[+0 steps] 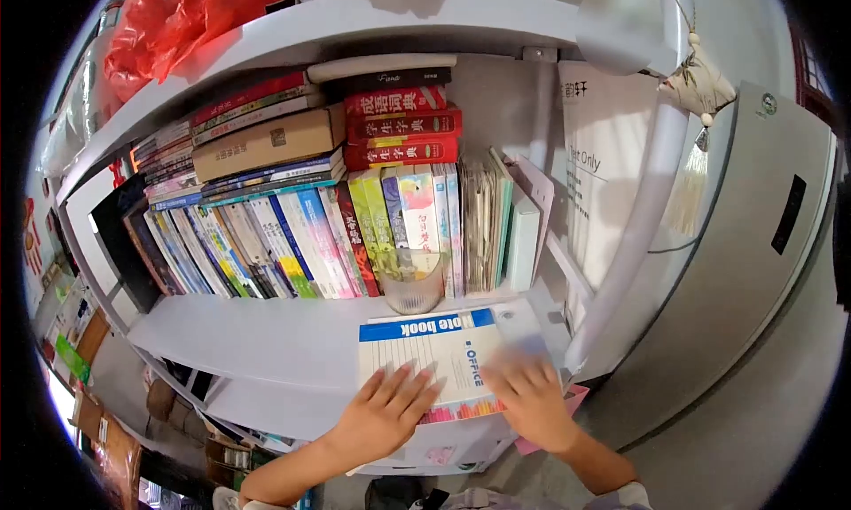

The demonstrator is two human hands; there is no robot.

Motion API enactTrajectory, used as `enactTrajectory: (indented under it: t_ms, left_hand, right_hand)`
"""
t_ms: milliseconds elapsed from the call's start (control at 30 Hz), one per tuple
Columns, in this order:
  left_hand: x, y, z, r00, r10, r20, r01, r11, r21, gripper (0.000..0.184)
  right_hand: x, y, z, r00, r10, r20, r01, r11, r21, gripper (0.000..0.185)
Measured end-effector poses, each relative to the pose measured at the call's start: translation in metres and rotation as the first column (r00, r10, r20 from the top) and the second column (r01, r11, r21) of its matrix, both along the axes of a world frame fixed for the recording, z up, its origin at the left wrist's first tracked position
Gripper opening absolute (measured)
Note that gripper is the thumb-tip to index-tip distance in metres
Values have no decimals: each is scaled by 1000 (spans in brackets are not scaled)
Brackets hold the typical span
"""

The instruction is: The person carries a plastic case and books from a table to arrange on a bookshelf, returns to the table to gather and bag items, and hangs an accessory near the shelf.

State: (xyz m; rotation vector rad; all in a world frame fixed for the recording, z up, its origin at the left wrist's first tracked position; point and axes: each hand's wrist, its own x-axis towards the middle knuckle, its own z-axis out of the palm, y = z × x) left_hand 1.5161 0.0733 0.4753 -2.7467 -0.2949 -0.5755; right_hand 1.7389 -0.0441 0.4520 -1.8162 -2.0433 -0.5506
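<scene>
A white notebook (434, 350) with a blue "Note book" band and the word "Office" lies flat at the front of the shelf, its title upside down to me. My left hand (387, 412) rests on its lower left part, fingers spread and empty. Over the right side is my right hand (534, 399), fingers stretched out and somewhat blurred; whether they touch the cover is hard to tell. Just behind the notebook stands a clear ribbed glass (412, 284), in front of the upright books.
Upright books (275, 244) line the back of the white shelf (230, 333). Red dictionaries (403, 124) and other books lie stacked on top. A red plastic bag (186, 31) sits above. At the right are a hanging tassel ornament (698, 93) and a grey appliance (736, 271).
</scene>
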Motion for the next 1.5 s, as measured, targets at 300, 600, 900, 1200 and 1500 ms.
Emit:
enactTrajectory:
  t_ms: [300,600,900,1200,1500]
  left_hand:
    - [-23,9,3,970,-205,133,236,926,-293,42]
    - [-22,39,-12,865,-270,423,459,766,-450,27]
    - [-14,28,-25,767,-337,545,539,801,-262,23]
    - [-31,-1,-33,733,-280,620,402,913,-64,15]
    - [-33,18,-64,308,-83,948,-54,993,105,47]
  right_hand:
    - [-3,-4,-17,996,-30,-79,49,968,246,31]
    - [-3,3,-9,969,94,-227,-10,939,344,31]
    - [-14,8,-7,985,-87,-148,149,860,488,28]
    - [-14,-13,-64,999,4,-45,28,727,686,45]
    - [-50,7,35,976,174,133,-211,912,352,27]
